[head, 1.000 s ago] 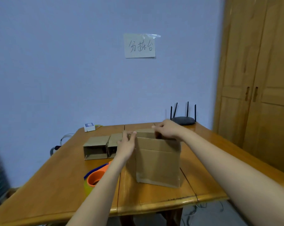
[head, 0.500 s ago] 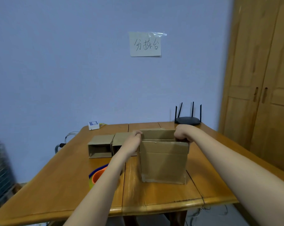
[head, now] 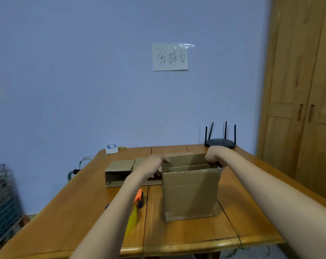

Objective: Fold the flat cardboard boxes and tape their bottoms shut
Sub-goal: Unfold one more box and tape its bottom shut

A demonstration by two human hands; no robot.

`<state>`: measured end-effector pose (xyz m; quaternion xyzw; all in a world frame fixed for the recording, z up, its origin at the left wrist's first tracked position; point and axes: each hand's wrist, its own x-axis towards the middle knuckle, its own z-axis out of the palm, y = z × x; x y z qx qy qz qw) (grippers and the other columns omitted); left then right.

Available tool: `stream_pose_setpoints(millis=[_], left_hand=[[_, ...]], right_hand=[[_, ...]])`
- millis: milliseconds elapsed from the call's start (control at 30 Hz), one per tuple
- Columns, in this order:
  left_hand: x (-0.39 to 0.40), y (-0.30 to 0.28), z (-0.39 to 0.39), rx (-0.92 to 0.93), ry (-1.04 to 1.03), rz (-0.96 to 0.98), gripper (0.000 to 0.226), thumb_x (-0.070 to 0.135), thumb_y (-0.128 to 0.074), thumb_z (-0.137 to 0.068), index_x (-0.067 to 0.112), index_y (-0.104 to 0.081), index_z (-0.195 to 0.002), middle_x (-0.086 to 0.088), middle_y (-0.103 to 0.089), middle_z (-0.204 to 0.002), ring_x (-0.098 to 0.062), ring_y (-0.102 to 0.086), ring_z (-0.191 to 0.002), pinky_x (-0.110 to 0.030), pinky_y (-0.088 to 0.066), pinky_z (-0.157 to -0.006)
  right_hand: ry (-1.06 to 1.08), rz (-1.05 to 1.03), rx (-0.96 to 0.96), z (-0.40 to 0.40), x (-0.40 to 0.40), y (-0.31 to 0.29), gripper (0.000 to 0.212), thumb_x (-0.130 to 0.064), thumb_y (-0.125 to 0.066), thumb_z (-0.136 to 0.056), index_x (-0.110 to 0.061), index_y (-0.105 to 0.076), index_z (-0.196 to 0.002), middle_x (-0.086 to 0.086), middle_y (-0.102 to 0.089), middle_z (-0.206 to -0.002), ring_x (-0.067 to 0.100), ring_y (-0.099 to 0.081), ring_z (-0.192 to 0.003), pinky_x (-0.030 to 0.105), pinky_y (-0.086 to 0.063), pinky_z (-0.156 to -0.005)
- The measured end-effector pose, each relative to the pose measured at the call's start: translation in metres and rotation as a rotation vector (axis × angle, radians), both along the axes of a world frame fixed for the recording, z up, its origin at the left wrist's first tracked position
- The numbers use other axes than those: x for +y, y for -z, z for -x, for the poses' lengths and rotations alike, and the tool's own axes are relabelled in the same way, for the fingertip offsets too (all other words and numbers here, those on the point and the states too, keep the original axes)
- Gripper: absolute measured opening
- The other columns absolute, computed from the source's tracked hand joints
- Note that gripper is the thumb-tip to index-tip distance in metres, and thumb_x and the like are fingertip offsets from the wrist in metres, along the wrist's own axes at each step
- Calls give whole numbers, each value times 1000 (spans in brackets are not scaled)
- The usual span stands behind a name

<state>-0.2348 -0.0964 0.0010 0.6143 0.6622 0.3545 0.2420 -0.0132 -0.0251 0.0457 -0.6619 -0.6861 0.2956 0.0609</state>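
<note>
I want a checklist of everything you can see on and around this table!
Surface: wooden table, glossy, seamed.
Job's things: upright brown cardboard box, top flaps being folded; two folded boxes on their sides behind; orange-and-yellow tape dispenser, partly hidden.
Clutter: small white box; black router with antennas.
Hands: left hand and right hand grip the box's top edges.
Cables: loops at the far-left table edge.
Surroundings: blue wall, handwritten paper note, wooden wardrobe, wire rack.

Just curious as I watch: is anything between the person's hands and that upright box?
No, nothing visible. The left hand and right hand are already on the top edges of the box. The tape dispenser sits to its left, under the left forearm, apart from the box.
</note>
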Motion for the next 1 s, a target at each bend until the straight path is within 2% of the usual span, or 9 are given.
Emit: stream_pose_setpoints(millis=[100,233,300,433,533,600,800,900,1000], left_hand=[[3,3,9,-8,-51,1,46,20,-23,-102,24,-69,-107,-4,-56,-121,-26,-59,-98,-39,-52,-84],[2,9,17,-87,-22,7,46,23,-23,-104,28,-68,-109,1,-53,-122,-21,-54,-103,-43,-54,-88],[-2,11,18,-165,20,14,45,26,-24,-107,34,-68,-114,2,-51,-126,-18,-54,-102,-40,-54,-84],[-6,21,20,-357,103,112,39,40,-29,-107,50,-66,-114,0,-53,-128,-27,-55,-114,-42,-55,-94],[-5,28,16,-422,77,68,40,39,-28,-107,45,-67,-110,1,-54,-126,-26,-56,-106,-41,-54,-88],[-3,29,11,-405,60,36,43,37,-24,-107,38,-67,-110,7,-52,-124,-20,-54,-107,-43,-50,-94],[-1,31,5,-291,131,44,43,37,-20,-109,41,-58,-128,14,-39,-134,-14,-38,-125,-34,-35,-102],[-1,35,11,-357,189,40,34,43,-31,-107,47,-58,-127,14,-45,-139,-16,-43,-128,-38,-39,-107],[0,40,12,-399,204,9,26,42,-50,-101,43,-60,-124,9,-48,-139,-17,-49,-126,-34,-48,-97]], right_hand=[[-55,102,41,0,-3,5,20,4,-41,-97,7,-58,-107,23,-65,-91,38,-71,-75,42,-63,-68],[-26,86,163,3,-7,13,22,2,-43,-98,9,-54,-117,30,-66,-101,45,-73,-77,50,-62,-65],[4,113,339,0,-7,18,28,-19,-48,-104,3,-52,-121,25,-65,-107,43,-72,-80,52,-61,-62],[6,283,780,-21,-5,40,55,-57,-48,-97,-13,-55,-129,19,-71,-115,35,-72,-100,58,-55,-90],[65,372,1191,-34,-14,60,54,-56,-42,-100,-15,-67,-124,19,-71,-117,31,-72,-100,50,-52,-95],[66,381,1324,-36,-22,70,49,-50,-44,-102,-14,-73,-119,19,-70,-119,31,-72,-96,47,-52,-90],[-3,283,1257,-28,-23,76,40,-39,-53,-102,-11,-65,-128,17,-70,-121,29,-69,-105,43,-54,-94],[-39,271,1197,-26,-16,79,42,-36,-59,-99,-13,-59,-134,16,-69,-122,29,-67,-111,43,-54,-94],[-55,271,1169,-24,-9,85,60,-38,-71,-91,-21,-48,-144,13,-68,-125,30,-66,-115,44,-55,-94]])
